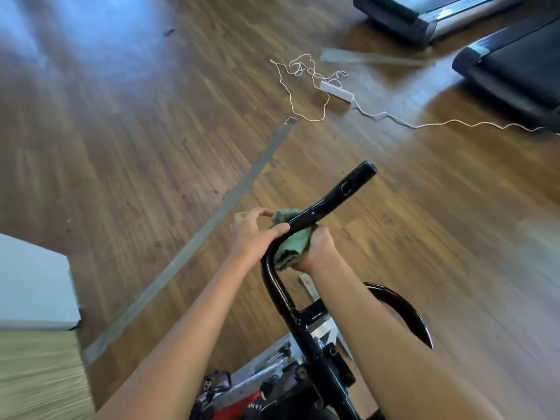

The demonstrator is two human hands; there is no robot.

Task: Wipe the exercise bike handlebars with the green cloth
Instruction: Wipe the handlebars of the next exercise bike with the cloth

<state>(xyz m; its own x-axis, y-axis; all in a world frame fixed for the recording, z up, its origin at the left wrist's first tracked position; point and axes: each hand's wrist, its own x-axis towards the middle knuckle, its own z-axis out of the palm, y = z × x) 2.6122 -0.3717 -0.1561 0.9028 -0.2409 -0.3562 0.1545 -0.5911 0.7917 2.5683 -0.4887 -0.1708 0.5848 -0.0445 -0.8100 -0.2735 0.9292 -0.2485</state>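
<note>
Both hands are closed on the same bend of the handlebar [331, 197], one on each side of the tube and close together. The left hand [253, 234] curls round the bend. Its thumb lies flat along the top of the tube, and its fingers arch over the far side, the forefinger tip touching an upper fold of the green cloth [292, 248]. The right hand [318, 247] grips the cloth in a tight fist and presses the bunched fabric against the right and under side of the tube. How its fingertips lie inside the folds cannot be told.

The cloth is soft, matte and crumpled, wedged between the two hands and hanging a little below the bar. The handlebar is a glossy black metal tube, kinked and rising beyond the hands to a blunt open end. A second curved black bar [407, 312] arcs beside the right forearm. Below the hands lies a floor [136, 131] of shiny brown wood-grain planks. Well beyond them are a white power strip [337, 91] with a looping thin cord, and black treadmill decks [515, 68].
</note>
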